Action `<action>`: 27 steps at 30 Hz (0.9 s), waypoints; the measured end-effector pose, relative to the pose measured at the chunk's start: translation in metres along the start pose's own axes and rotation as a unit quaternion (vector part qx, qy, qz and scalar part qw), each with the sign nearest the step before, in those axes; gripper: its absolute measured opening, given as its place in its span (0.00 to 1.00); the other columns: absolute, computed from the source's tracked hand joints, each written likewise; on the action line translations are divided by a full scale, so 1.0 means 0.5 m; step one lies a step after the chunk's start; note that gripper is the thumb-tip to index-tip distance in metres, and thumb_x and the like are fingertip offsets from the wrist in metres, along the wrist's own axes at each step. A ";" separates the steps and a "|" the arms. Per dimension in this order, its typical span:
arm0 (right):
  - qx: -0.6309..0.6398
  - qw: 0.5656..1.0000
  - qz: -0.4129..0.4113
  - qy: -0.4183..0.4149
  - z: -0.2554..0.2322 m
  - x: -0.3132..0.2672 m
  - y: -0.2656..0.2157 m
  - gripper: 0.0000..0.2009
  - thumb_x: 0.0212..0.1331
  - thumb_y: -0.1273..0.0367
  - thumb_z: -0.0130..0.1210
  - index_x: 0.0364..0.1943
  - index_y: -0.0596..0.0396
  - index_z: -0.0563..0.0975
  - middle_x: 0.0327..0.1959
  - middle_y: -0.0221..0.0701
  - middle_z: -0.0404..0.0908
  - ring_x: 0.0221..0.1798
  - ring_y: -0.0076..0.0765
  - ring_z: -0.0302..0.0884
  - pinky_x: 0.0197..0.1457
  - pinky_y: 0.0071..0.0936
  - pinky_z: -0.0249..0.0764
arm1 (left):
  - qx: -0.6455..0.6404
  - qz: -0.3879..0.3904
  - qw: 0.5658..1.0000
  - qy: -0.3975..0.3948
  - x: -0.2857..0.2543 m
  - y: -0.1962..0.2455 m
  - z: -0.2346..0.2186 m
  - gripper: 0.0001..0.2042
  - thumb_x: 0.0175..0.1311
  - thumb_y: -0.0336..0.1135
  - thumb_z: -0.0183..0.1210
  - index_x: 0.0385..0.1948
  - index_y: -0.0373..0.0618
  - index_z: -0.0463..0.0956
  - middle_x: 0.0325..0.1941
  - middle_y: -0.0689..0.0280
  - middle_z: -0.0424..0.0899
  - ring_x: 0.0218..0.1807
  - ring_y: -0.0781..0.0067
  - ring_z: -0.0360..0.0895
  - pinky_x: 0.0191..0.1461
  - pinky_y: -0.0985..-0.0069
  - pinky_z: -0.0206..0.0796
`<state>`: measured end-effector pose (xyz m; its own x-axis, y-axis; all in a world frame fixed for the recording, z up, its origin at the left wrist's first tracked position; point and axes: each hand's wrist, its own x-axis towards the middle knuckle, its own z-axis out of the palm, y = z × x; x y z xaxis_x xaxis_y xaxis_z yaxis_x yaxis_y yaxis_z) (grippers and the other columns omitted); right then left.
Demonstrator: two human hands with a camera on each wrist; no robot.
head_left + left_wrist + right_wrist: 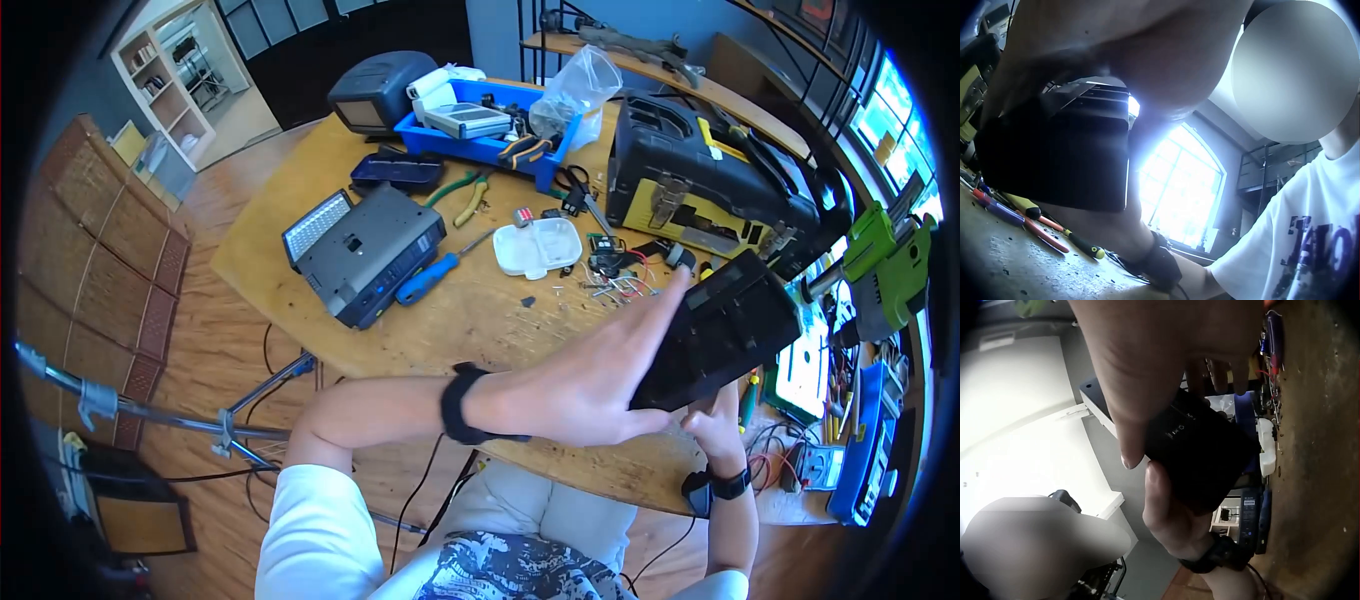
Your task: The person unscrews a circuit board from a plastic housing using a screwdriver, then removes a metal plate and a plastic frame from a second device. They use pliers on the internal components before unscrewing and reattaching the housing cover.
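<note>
In the head view a black box-shaped plastic housing (725, 330) with ribbed recesses is held tilted above the table's right side. My left hand (585, 385) grips it from the left, thumb and fingers spread round its near end. Below that end, my right hand (715, 430) holds the housing from the right, its fingers partly hidden. Small white markings show on a dark face of the housing (1179, 431) in the right wrist view. Both hands close round it there, the right hand (1166, 362) above and the left hand (1172, 506) below.
A grey device with a light panel (370, 250) stands on the table (440, 335) beside a blue screwdriver (430, 278). Behind are pliers (470, 195), a white open case (538, 248) and a blue bin (425, 135). A black toolbox (700, 180) stands back right.
</note>
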<state>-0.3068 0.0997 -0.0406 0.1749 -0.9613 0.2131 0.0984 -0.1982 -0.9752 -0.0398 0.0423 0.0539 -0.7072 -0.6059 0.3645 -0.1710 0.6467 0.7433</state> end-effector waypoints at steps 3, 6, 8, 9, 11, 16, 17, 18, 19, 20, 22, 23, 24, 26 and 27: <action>0.025 0.999 -0.013 -0.039 0.052 0.012 -0.016 0.63 0.54 0.53 0.83 0.86 0.62 0.51 0.84 0.44 0.62 0.82 0.46 0.66 0.79 0.45 0.71 | 0.010 -0.049 0.999 0.006 -0.059 0.023 -0.087 0.61 0.62 0.45 0.79 0.85 0.30 0.39 0.87 0.34 0.55 0.86 0.37 0.61 0.87 0.52 0.54; -0.035 0.994 0.011 -0.104 0.070 0.032 -0.092 0.52 0.63 0.65 0.74 0.87 0.57 0.52 0.82 0.47 0.64 0.67 0.43 0.82 0.72 0.40 0.78 | 0.205 -0.088 0.968 0.118 -0.122 0.046 -0.202 0.63 0.51 0.48 0.85 0.86 0.38 0.50 0.85 0.42 0.63 0.81 0.47 0.71 0.81 0.56 0.65; -0.071 0.990 0.030 -0.122 0.061 0.031 -0.092 0.43 0.64 0.71 0.71 0.82 0.58 0.62 0.79 0.45 0.68 0.62 0.41 0.85 0.67 0.37 0.82 | 0.162 -0.145 0.953 0.212 -0.169 0.024 -0.290 0.63 0.48 0.43 0.85 0.86 0.38 0.50 0.81 0.41 0.70 0.80 0.48 0.72 0.83 0.57 0.63; -0.067 0.990 0.030 -0.120 0.062 0.030 -0.091 0.43 0.64 0.71 0.71 0.82 0.58 0.62 0.79 0.45 0.68 0.62 0.41 0.85 0.67 0.37 0.82 | 0.194 -0.141 0.941 0.239 -0.191 0.020 -0.333 0.64 0.48 0.43 0.85 0.86 0.38 0.50 0.80 0.42 0.71 0.81 0.49 0.71 0.84 0.57 0.61; -0.114 0.986 0.019 -0.120 0.064 0.031 -0.093 0.32 0.65 0.76 0.68 0.75 0.61 0.72 0.74 0.44 0.73 0.57 0.38 0.88 0.60 0.31 0.85 | 0.235 -0.174 0.914 0.281 -0.247 -0.013 -0.424 0.62 0.52 0.45 0.83 0.87 0.39 0.49 0.84 0.40 0.63 0.86 0.47 0.62 0.90 0.58 0.50; -0.153 0.979 -0.018 -0.136 0.075 0.033 -0.102 0.24 0.66 0.80 0.65 0.68 0.60 0.79 0.70 0.43 0.76 0.52 0.33 0.89 0.56 0.27 0.87 | 0.411 -0.257 0.826 0.288 -0.413 -0.143 -0.596 0.58 0.48 0.25 0.81 0.85 0.36 0.53 0.80 0.44 0.72 0.81 0.52 0.70 0.86 0.61 0.58; -0.164 0.975 -0.023 -0.145 0.075 0.033 -0.102 0.23 0.66 0.80 0.65 0.66 0.60 0.80 0.69 0.43 0.77 0.51 0.32 0.89 0.55 0.27 0.87 | 0.412 -0.256 0.826 0.288 -0.436 -0.163 -0.611 0.58 0.48 0.25 0.81 0.85 0.36 0.53 0.80 0.44 0.72 0.81 0.52 0.70 0.86 0.61 0.58; -0.165 0.975 -0.024 -0.145 0.077 0.034 -0.102 0.23 0.66 0.80 0.65 0.66 0.60 0.80 0.69 0.43 0.77 0.51 0.32 0.89 0.55 0.27 0.87 | 0.381 -0.286 0.836 0.272 -0.455 -0.181 -0.623 0.59 0.47 0.25 0.81 0.85 0.38 0.53 0.80 0.44 0.72 0.81 0.52 0.70 0.86 0.61 0.58; -0.165 0.976 -0.019 -0.144 0.078 0.035 -0.102 0.23 0.65 0.81 0.65 0.65 0.59 0.81 0.69 0.42 0.77 0.51 0.31 0.89 0.55 0.27 0.86 | 0.349 -0.316 0.845 0.255 -0.470 -0.196 -0.632 0.60 0.45 0.24 0.81 0.85 0.40 0.53 0.80 0.44 0.73 0.81 0.51 0.70 0.86 0.61 0.58; -0.165 0.976 -0.014 -0.143 0.080 0.036 -0.102 0.22 0.65 0.81 0.65 0.64 0.59 0.81 0.69 0.42 0.78 0.51 0.31 0.89 0.55 0.27 0.86 | 0.349 -0.315 0.844 0.256 -0.483 -0.215 -0.640 0.60 0.45 0.24 0.81 0.85 0.40 0.53 0.80 0.44 0.73 0.81 0.51 0.70 0.86 0.61 0.58; -0.168 0.975 -0.011 -0.147 0.080 0.038 -0.099 0.22 0.65 0.82 0.64 0.64 0.59 0.81 0.69 0.41 0.78 0.51 0.31 0.89 0.55 0.27 0.86 | 0.319 -0.313 0.874 0.191 -0.486 -0.232 -0.645 0.61 0.43 0.22 0.81 0.86 0.45 0.53 0.80 0.44 0.73 0.81 0.52 0.70 0.86 0.61 0.58; -0.169 0.974 -0.008 -0.152 0.080 0.038 -0.098 0.23 0.65 0.82 0.64 0.64 0.58 0.81 0.69 0.41 0.78 0.51 0.31 0.89 0.55 0.27 0.86 | 0.290 -0.311 0.887 0.180 -0.487 -0.243 -0.645 0.62 0.43 0.23 0.81 0.87 0.48 0.54 0.79 0.45 0.73 0.81 0.54 0.70 0.86 0.62 0.58; -0.171 0.973 -0.007 -0.154 0.080 0.038 -0.099 0.23 0.65 0.82 0.64 0.64 0.58 0.81 0.69 0.41 0.78 0.51 0.31 0.89 0.55 0.27 0.86 | 0.288 -0.312 0.887 0.182 -0.483 -0.247 -0.643 0.62 0.43 0.23 0.81 0.87 0.48 0.54 0.79 0.45 0.73 0.81 0.54 0.70 0.86 0.62 0.58; -0.175 0.972 -0.002 -0.155 0.081 0.039 -0.099 0.22 0.65 0.82 0.65 0.64 0.59 0.81 0.69 0.41 0.78 0.50 0.31 0.89 0.55 0.27 0.86 | 0.259 -0.343 0.890 0.155 -0.472 -0.254 -0.645 0.61 0.44 0.23 0.81 0.87 0.48 0.54 0.80 0.46 0.72 0.82 0.54 0.69 0.86 0.62 0.58; -0.176 0.972 -0.002 -0.155 0.081 0.039 -0.099 0.22 0.65 0.82 0.65 0.64 0.59 0.81 0.69 0.41 0.78 0.50 0.31 0.89 0.55 0.27 0.86 | 0.258 -0.343 0.890 0.156 -0.473 -0.264 -0.651 0.61 0.44 0.23 0.81 0.87 0.48 0.54 0.80 0.46 0.72 0.82 0.54 0.69 0.86 0.62 0.58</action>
<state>-0.2686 0.0985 0.0145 0.4681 -0.8670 0.1708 -0.2322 -0.3072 -0.9229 0.3736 -0.0506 0.0520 -0.1033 -0.9870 0.1230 -0.8380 0.1530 0.5238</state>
